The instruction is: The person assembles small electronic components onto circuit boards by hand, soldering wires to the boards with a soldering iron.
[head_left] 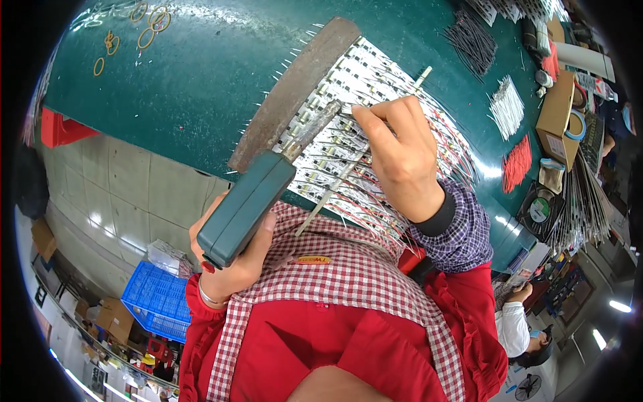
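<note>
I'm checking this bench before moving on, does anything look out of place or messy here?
Mostly no. The left hand holds a green soldering tool over rows of white strip boards, with the right hand on them. The one oddity: loose rubber bands lie scattered at the far corner of the green table.

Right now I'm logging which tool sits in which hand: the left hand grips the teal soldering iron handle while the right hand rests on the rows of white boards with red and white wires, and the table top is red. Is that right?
Not quite: the table top is dark green, not red. The head view shows it. The rest holds: the left hand grips the teal soldering iron handle, and the right hand rests on the rows of white boards with red and white wires.
</note>
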The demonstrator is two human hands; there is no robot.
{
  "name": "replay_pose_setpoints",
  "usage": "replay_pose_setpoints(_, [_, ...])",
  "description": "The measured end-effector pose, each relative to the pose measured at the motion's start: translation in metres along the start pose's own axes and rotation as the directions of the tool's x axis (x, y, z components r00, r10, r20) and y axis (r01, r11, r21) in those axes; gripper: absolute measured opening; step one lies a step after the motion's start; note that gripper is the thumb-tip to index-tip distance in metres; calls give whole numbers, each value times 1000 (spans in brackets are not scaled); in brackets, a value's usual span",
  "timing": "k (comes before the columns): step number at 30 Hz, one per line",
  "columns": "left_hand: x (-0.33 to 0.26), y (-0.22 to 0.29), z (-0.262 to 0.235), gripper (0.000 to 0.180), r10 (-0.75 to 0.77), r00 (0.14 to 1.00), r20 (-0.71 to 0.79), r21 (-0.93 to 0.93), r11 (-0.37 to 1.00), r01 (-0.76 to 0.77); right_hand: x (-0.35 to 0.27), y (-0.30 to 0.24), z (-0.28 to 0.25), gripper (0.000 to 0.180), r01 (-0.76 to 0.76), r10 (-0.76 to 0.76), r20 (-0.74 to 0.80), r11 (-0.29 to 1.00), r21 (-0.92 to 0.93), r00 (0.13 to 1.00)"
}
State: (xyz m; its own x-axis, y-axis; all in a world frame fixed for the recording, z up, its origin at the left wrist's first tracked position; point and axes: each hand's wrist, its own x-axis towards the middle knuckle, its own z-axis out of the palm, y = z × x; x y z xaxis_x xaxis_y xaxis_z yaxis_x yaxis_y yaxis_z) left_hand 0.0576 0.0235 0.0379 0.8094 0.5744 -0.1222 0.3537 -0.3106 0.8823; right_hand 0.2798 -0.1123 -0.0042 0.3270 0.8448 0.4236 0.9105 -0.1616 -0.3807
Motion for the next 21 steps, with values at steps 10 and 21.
replay_pose_setpoints(10, [-2,0,0,18,-60,998,13,-22,998,60,1,-1,0,31,5,-5,13,1000,-15,1000])
replay_pose_setpoints(21, [-5,-3,-3,20,75,996,-47,-2,997,-75,3,-3,-1,29,-13,13,10,1000,-25,1000])
